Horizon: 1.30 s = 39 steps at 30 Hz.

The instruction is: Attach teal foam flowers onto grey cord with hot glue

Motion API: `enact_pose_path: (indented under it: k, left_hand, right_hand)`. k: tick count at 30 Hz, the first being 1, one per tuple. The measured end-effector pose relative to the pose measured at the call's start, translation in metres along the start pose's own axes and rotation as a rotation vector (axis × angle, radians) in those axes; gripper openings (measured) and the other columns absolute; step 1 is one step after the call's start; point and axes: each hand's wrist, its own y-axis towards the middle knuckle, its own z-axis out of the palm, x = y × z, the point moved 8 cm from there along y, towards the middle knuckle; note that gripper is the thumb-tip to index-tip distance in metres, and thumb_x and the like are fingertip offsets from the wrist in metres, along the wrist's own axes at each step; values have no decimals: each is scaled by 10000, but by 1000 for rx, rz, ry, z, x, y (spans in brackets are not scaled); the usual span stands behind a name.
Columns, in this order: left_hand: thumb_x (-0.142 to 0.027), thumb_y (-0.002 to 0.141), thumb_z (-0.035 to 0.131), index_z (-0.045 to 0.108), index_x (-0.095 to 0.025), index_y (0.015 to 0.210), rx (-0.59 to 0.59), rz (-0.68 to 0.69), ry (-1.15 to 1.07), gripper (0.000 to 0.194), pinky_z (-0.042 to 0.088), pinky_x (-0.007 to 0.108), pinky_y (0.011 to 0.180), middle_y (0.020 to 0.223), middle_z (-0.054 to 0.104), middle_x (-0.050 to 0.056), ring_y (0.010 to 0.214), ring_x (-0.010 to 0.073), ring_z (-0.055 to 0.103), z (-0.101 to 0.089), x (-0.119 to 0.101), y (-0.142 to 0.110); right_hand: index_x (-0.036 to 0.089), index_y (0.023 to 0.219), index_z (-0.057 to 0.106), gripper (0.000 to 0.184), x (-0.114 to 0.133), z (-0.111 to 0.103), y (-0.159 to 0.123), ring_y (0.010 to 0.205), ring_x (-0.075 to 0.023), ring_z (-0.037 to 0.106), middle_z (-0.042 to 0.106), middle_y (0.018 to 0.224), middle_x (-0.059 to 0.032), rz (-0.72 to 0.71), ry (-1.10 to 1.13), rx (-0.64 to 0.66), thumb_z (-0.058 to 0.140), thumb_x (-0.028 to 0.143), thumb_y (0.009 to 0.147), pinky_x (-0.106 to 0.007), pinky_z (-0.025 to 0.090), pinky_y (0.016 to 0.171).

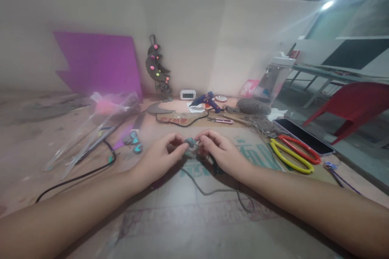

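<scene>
Between the fingertips of both hands is a small grey-and-teal piece [190, 141], too blurred to make out fully. My left hand [161, 153] pinches it between thumb and fingers. My right hand [225, 151] is closed at its right edge, pinching what looks like a thin strand of grey yarn. Below the hands the grey yarn [209, 192] trails over the board and loops under my right forearm. Several similar grey-and-teal pieces [133, 141] lie left of my left hand.
Beyond the hands are thread snips [221, 121], a blue glue gun [208, 101], a clock [187, 94] and a grey yarn ball [253, 106]. At right lie scissors with red and yellow handles [291, 156] and a phone [304, 135]. A decorated moon [154, 64] hangs behind.
</scene>
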Motion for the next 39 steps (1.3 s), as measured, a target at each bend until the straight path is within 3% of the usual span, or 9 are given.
enact_pose_path:
  k: [9, 14, 17, 19, 22, 25, 32, 39]
  left_hand:
    - [-397, 918, 548, 568, -188, 877, -23, -39, -28, 214, 442, 256, 688, 821, 619, -9, 766, 151, 588, -3, 9, 1]
    - [-431, 917, 532, 564, -186, 890, -8, -79, -51, 248, 454, 271, 668, 813, 629, 2, 736, 163, 595, -2, 10, 1]
    - [-403, 913, 533, 561, -185, 872, -16, -56, -45, 224, 453, 273, 682, 813, 621, 4, 752, 164, 594, -2, 5, 1]
    - [-401, 908, 535, 551, -185, 849, -8, -50, -39, 225, 447, 270, 675, 792, 605, 0, 744, 162, 585, -1, 3, 1]
    - [-412, 903, 540, 554, -184, 848, -2, -46, -43, 235, 448, 270, 670, 797, 607, 5, 740, 164, 579, 0, 3, 2]
    - [-394, 900, 550, 570, -177, 856, -8, -4, -54, 222, 451, 266, 677, 814, 615, 13, 749, 161, 573, 1, 3, 3]
    - [-353, 897, 551, 576, -171, 839, 8, 39, -45, 192, 453, 257, 678, 798, 610, 8, 743, 152, 574, 2, -4, 3]
    - [-364, 895, 543, 572, -180, 820, 21, 39, -28, 201, 445, 255, 661, 783, 607, 5, 726, 155, 569, 2, -6, 3]
  right_hand:
    - [199, 973, 581, 272, -10, -8, 7, 700, -129, 555, 596, 786, 2, 42, 86, -58, 590, 450, 869, -288, 455, 678]
    - [201, 1072, 566, 248, 14, -19, 7, 787, -151, 601, 629, 902, -35, -23, -156, 7, 550, 374, 896, -305, 493, 717]
    - [196, 1153, 555, 304, 36, -51, 24, 903, -182, 640, 671, 990, -58, -105, -406, -43, 577, 344, 888, -337, 504, 815]
    - [175, 1054, 602, 250, 43, -80, 43, 890, -192, 654, 691, 999, -75, -124, -574, -129, 574, 364, 893, -349, 509, 830]
    - [131, 1138, 615, 333, 32, -118, 75, 929, -217, 665, 705, 1082, -129, -28, -776, -274, 611, 339, 877, -355, 510, 859]
    - [122, 1228, 611, 458, 12, -134, 103, 1001, -246, 668, 693, 1180, -162, 17, -806, -277, 674, 354, 838, -355, 501, 903]
    - [52, 1200, 641, 554, -23, -128, 145, 1018, -287, 673, 701, 1163, -206, 92, -889, -203, 756, 374, 763, -346, 486, 893]
    - [88, 1188, 644, 381, -28, -113, 151, 969, -261, 684, 729, 1099, -165, 47, -875, -251, 636, 247, 842, -330, 490, 857]
